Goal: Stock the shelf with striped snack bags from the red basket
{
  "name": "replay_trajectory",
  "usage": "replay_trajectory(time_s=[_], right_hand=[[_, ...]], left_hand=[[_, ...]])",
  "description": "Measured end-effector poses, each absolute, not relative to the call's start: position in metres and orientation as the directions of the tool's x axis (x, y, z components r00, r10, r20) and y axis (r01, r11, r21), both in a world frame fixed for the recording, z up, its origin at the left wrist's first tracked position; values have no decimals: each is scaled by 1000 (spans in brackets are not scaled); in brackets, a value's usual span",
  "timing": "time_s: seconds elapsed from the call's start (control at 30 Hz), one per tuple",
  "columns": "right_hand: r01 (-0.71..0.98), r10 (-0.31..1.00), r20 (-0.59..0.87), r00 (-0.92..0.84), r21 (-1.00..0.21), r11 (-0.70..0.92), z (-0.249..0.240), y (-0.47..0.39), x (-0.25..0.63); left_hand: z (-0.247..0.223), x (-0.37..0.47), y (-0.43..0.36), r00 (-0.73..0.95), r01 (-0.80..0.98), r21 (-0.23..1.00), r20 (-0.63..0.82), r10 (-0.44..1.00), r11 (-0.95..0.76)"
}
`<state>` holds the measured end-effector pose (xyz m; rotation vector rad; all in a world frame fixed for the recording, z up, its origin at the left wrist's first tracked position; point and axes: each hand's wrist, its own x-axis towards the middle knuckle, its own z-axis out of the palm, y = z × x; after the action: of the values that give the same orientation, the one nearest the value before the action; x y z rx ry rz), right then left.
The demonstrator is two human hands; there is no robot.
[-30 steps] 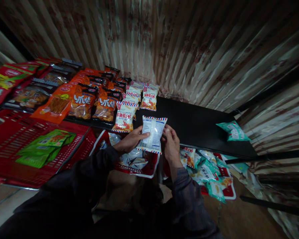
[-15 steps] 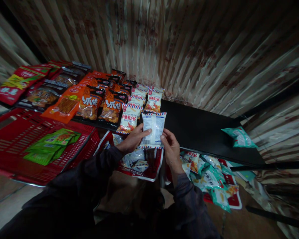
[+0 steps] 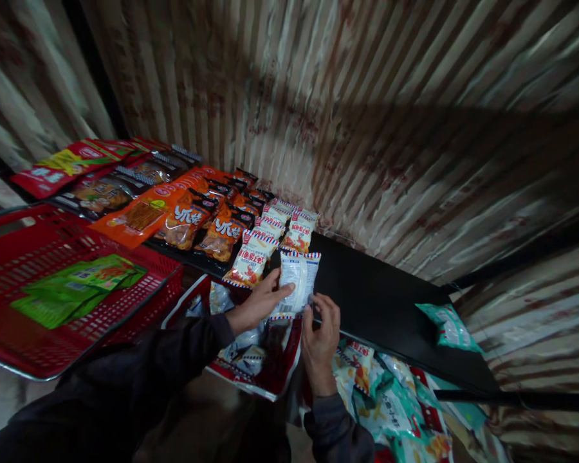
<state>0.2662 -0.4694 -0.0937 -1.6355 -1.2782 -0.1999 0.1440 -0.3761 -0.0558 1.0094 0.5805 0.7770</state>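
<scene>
seemingly to steady it, packet [image 3: 303, 278] is pinched by left hand [image 3: 257, 307]; right hand [image 3: 321, 344] half-curled alongside, contact unclear.

Bags [image 3: 222, 235] lie in rows along the shelf's [image 3: 376, 296] left part, one lone packet [image 3: 450, 326] near its right end. Before its front edge, the left basket [image 3: 159, 289], middle basket [image 3: 270, 393] and right basket [image 3: 428, 404] hold packets.

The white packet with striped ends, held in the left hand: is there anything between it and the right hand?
Nothing visible; the right hand has its fingers close beside the packet, while the left hand holds the opposite side.
</scene>
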Motion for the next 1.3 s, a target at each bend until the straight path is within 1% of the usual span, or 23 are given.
replay_trajectory(time_s=[0.03,0.1,0.2,0.33,0.43,0.5,0.6,0.67,0.73,0.8,0.9,1.0,1.13,1.3], right_hand=[[812,631,657,413,-579,71,-94,-470,267],[804,662,631,404,-590,72,-95,-472,268],[731,712,540,448,-680,56,-97,-475,268],[530,772,375,513,-846,59,-100,-478,266],[355,810,250,530,-933,56,-101,-475,263],[264,796,176,579,-964,21,-100,-471,261],[184,742,125,658,-983,3,-98,-465,260],[91,728,92,679,-995,40,-96,-462,260],[-61,731,38,681,-992,109,-95,-458,260],[-203,726,-6,687,-962,184,-95,-454,261],[-327,708,-70,703,-915,234,-95,-448,262],[-372,711,-106,696,-900,230,-95,-443,261],[-306,717,-62,694,-927,215,-96,-440,260],[-259,701,-42,712,-943,207,-100,-431,264]], left_hand=[[-54,145,-377,601,-302,906,-60,797,296],[-51,146,-379,602,-302,916,-32,798,265],[-46,145,-384,609,-297,934,26,793,198],[-46,142,-389,647,-301,945,106,755,126],[-52,140,-389,630,-216,976,127,766,15],[-53,139,-388,618,-150,985,156,770,-80],[-51,139,-386,607,-120,979,202,769,-163],[-49,140,-385,590,-95,978,206,781,-186],[-49,141,-384,565,-38,980,181,805,-193],[-53,143,-381,544,26,984,132,829,-174],[-62,146,-378,538,64,990,69,840,-122],[-73,151,-375,527,20,998,44,849,-64],[-84,159,-371,508,-75,996,4,861,40],[-85,167,-364,453,-57,998,8,891,20]])
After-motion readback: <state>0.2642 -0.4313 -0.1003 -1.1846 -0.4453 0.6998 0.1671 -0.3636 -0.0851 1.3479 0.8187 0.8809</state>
